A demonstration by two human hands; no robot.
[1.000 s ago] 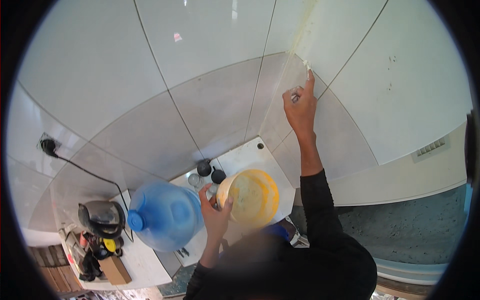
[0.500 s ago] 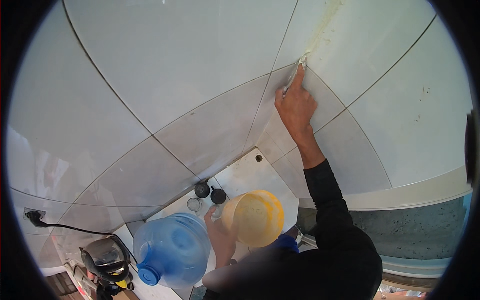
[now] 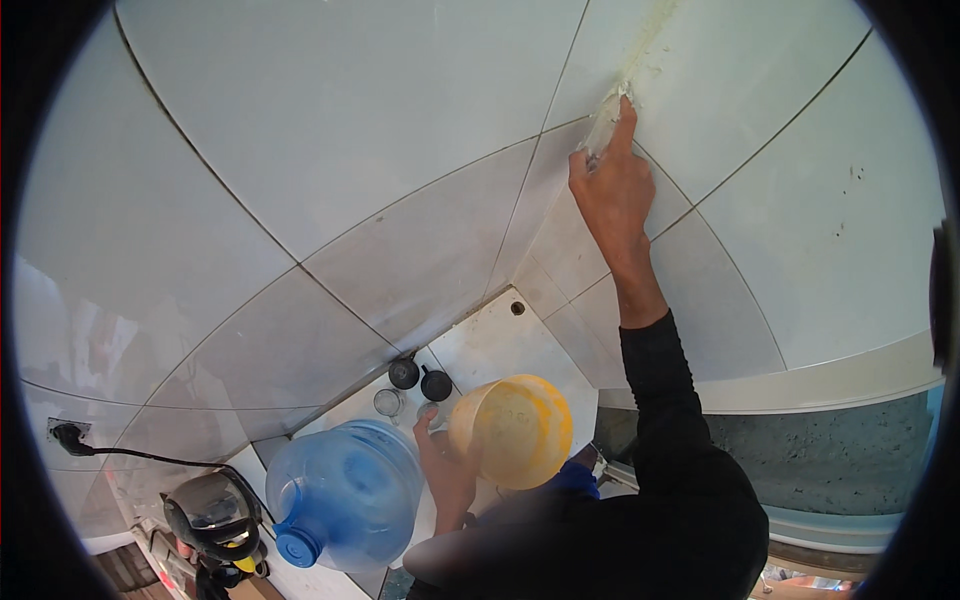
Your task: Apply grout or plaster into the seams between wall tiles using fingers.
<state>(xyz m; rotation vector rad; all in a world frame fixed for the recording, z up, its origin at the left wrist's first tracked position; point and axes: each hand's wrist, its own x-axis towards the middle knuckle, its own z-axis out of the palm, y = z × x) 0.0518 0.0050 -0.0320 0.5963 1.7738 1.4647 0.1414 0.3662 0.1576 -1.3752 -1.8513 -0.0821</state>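
My right hand [image 3: 618,195] reaches up to the inner corner where two tiled walls meet. Its index finger is stretched along a flat, pale spreader [image 3: 602,128] smeared with white paste; the thumb side closes round the lower end. The tool's tip touches the corner, below a yellowish-white strip of paste [image 3: 652,35]. Lower down, my left hand [image 3: 447,468] grips the side of a yellow plastic bucket [image 3: 555,430], thumb on the outside. Pale residue coats the inside of the bucket, and part of the hand is hidden behind it.
A big blue water bottle [image 3: 345,495] lies left of my left hand. Two black cups [image 3: 404,373] and a glass [image 3: 389,402] stand on the white countertop [image 3: 500,340]. Further left, a kettle [image 3: 208,515] sits near a plugged-in black cord [image 3: 150,455].
My right hand and the spreader have moved a little up and right along the corner. The bucket, held in my left hand, has shifted slightly.
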